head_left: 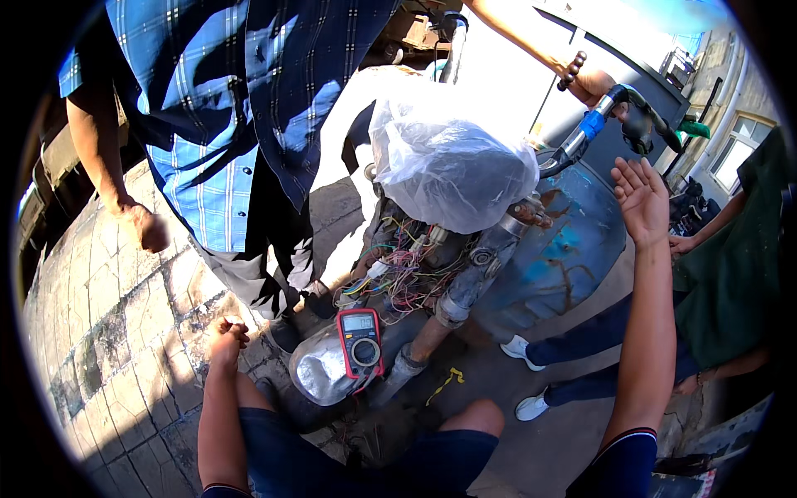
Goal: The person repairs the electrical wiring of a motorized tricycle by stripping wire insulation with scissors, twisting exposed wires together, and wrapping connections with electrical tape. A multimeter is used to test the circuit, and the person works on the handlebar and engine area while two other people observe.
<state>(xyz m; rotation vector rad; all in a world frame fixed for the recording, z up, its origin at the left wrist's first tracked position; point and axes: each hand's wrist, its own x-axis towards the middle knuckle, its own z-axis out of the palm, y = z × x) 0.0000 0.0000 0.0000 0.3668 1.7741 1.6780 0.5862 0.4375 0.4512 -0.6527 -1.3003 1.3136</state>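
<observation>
Multimeter point(350, 324): red-rimmed, dark-faced, grey display, round dial; lies against a rounded silvery mudguard point(318, 371), below tangled multicoloured wires point(419, 286). Left hand point(226, 337): fingers curled together, left of the mudguard. Right hand point(642, 203): palm up, fingers slightly apart, near the handlebar point(573, 148). Cover point(457, 174): crumpled translucent plastic. Fork tube point(433, 337): cylindrical, rusty metal. Ground point(104, 307): stone paving, sun and shadow. Surroundings: outdoors, pale building point(710, 162).

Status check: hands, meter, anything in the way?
Left hand curled, nothing visible in it. Right hand open, empty, near handlebar. Red meter resting on fender, beside tangled wires. Possible obstruction: plastic bag by the wires.
</observation>
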